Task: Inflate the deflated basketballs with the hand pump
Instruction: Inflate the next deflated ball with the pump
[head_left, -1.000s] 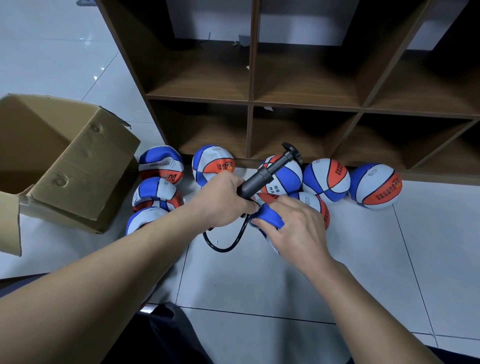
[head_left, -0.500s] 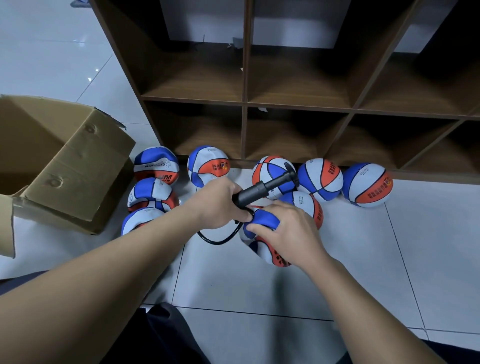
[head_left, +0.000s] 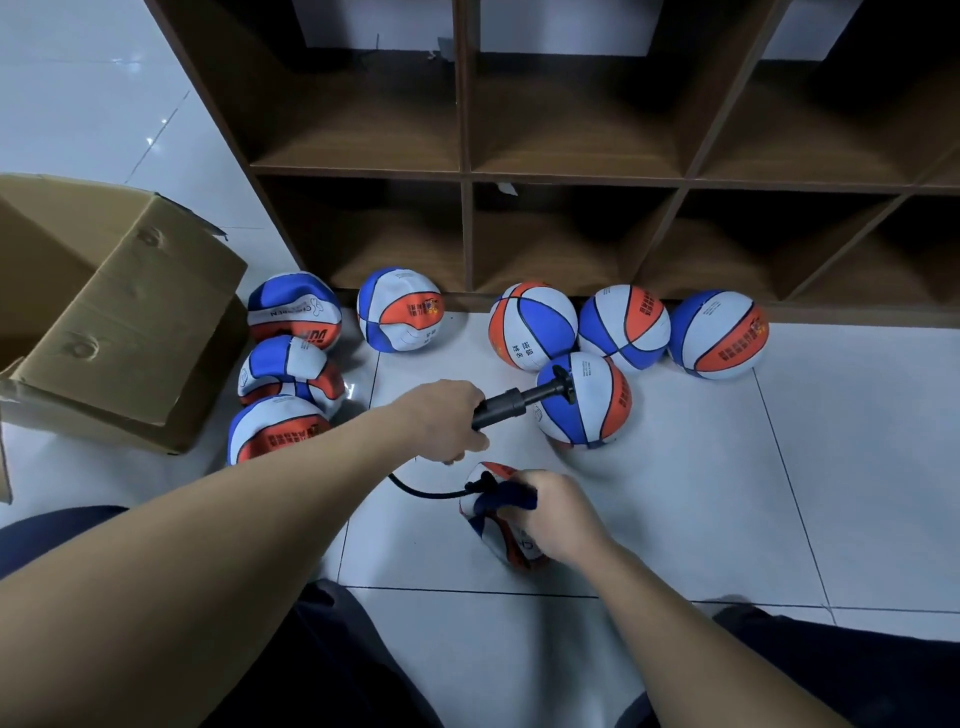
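So four round basketballs sit by the shelf. Left hand grips the hand pump; right hand pinches a flat ball nearer the person. Four saggy balls wait beside the cardboard box.

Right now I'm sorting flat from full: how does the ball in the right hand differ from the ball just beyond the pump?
The held ball is crumpled, gripped by the right hand, hose meeting it. The ball beyond the pump is round and lies free. Both share blue, white and orange panels.
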